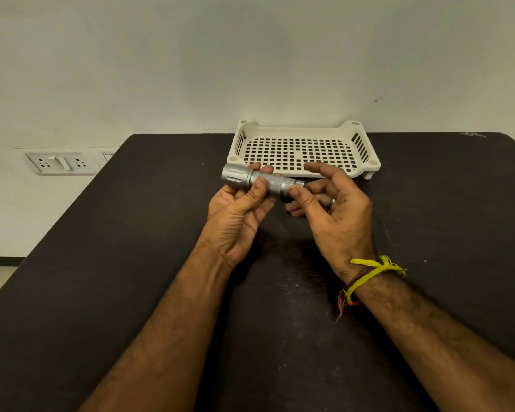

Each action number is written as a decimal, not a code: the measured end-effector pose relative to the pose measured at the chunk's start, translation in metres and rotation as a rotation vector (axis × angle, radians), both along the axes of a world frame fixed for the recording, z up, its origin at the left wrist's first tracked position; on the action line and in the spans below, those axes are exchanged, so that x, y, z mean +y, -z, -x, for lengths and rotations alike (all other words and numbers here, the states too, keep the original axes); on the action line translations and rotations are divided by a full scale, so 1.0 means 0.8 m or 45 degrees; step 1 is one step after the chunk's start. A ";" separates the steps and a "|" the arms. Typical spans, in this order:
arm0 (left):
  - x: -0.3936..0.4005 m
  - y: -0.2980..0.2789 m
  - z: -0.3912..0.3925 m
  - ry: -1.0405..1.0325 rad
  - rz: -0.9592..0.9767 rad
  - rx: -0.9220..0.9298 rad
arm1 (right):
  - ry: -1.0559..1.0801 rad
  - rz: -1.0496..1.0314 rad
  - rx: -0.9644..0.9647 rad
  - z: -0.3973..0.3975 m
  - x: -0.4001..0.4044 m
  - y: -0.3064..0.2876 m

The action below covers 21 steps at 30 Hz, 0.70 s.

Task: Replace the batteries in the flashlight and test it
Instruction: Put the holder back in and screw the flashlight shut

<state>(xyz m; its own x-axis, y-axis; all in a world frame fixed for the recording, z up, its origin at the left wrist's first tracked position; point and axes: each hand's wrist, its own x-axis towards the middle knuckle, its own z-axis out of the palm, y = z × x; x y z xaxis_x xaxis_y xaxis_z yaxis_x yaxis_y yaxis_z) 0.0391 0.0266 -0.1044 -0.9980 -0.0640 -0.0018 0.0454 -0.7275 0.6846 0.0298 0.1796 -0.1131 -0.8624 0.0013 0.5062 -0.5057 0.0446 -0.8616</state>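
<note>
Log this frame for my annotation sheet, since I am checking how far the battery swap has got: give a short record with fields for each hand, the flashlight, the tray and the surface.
left hand: grips the flashlight barrel, thumb on top
right hand: thumb and fingers at the tail end, apparently on the tail cap
flashlight: silver, held level above the table, head pointing left, looks assembled
tray: cream perforated plastic, behind the hands, nothing visible in it
table: dark, dusty
batteries: none visible
</note>
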 end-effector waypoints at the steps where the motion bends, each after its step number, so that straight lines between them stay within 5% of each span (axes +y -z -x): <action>1: 0.000 -0.001 0.000 -0.010 0.001 -0.004 | -0.012 -0.011 0.002 0.000 0.000 0.001; 21: -0.007 -0.005 -0.002 -0.016 0.063 0.053 | -0.027 -0.273 0.048 0.001 0.001 -0.002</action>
